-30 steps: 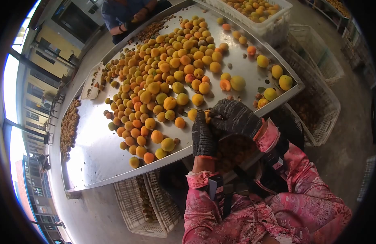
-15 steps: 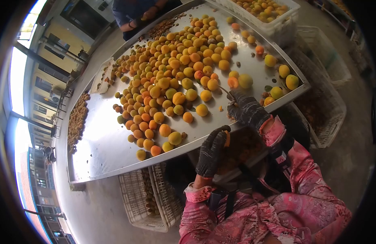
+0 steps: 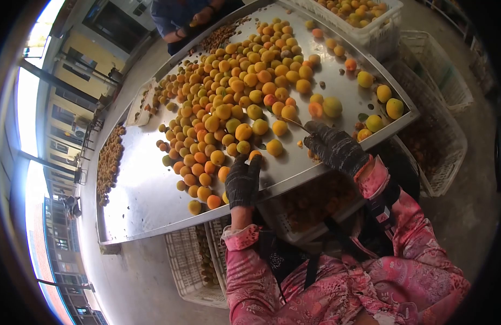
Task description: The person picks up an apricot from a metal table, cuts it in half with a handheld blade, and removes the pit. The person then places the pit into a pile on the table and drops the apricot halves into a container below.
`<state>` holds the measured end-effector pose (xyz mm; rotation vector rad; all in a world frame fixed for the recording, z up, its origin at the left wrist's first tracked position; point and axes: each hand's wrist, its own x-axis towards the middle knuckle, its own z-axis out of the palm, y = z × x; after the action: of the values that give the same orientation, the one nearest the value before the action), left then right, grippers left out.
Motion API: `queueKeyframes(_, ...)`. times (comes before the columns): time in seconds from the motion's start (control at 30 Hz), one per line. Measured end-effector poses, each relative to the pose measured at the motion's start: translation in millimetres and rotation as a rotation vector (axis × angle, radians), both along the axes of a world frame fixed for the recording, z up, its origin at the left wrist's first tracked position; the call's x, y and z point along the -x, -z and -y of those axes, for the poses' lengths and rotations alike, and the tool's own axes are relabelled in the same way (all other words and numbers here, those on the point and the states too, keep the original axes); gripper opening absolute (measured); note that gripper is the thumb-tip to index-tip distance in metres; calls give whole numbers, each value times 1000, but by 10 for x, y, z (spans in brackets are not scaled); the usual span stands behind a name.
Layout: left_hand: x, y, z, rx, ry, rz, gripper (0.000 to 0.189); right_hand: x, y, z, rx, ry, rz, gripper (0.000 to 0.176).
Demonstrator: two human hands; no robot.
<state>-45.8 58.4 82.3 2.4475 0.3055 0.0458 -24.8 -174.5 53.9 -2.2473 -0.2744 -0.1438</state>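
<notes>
The gloved left hand [image 3: 243, 181] lies fingers-down over apricots [image 3: 212, 201] at the near edge of the metal table [image 3: 136, 184]; whether it grips one I cannot tell. The right hand [image 3: 334, 149], by the same edge, is closed around a small knife [image 3: 295, 124].

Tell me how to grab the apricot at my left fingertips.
Pinch the apricot across its round middle, coming from the near table edge with the left hand: it's round all over, and other fruit crowd its far side. The right hand holds a knife.
</notes>
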Motion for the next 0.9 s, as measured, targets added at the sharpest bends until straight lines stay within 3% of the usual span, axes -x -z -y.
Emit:
queueKeyframes(0.03, -95, 32, -12, 0, 3, -1, 44, 1, -1, 2, 0, 3, -1, 36)
queueKeyframes(0.1, -276, 163, -23, -434, 126, -4, 49, 7, -24, 20, -61, -6, -142, 36)
queueKeyframes(0.23, -399, 287, 23, -504, 145, -68, 48, 68, -34, 17, 57, -3, 72, 23)
queueKeyframes(0.33, -357, 313, 64, -363, 211, 116, 41, 117, -60, 4, -41, -83, 139, 23)
queueKeyframes(0.4, -267, 212, 111, 626, 132, 153, 35, 170, -26, -63, -152, -62, 120, 19)
queueKeyframes(0.43, -175, 149, 174, 897, 161, 241, 38, 188, 29, -57, 168, -225, 509, 25)
queueKeyframes(0.47, -91, 82, 213, 893, 157, 243, 38, 240, 40, -85, 164, -228, 510, 25)
queueKeyframes(0.53, 49, 15, 273, 956, 98, 173, 41, 387, -181, -176, -62, -222, 69, 30)
queueKeyframes(0.6, 137, 105, 309, 1020, 88, 149, 42, 439, -167, -234, -54, -233, 129, 28)
queueKeyframes(0.7, 313, 70, 427, 1325, 42, 122, 45, 529, -235, -284, -131, -249, 126, 27)
queueKeyframes(0.8, 344, 106, 494, 1397, 17, 160, 47, 549, -284, -316, -218, -223, 133, 27)
queueKeyframes(0.87, 350, 183, 438, 1353, 54, 133, 48, 579, -244, -328, -172, -195, 364, 25)
queueKeyframes(0.9, 353, 199, 435, 1360, 56, 129, 48, 586, -235, -328, -170, -196, 359, 25)
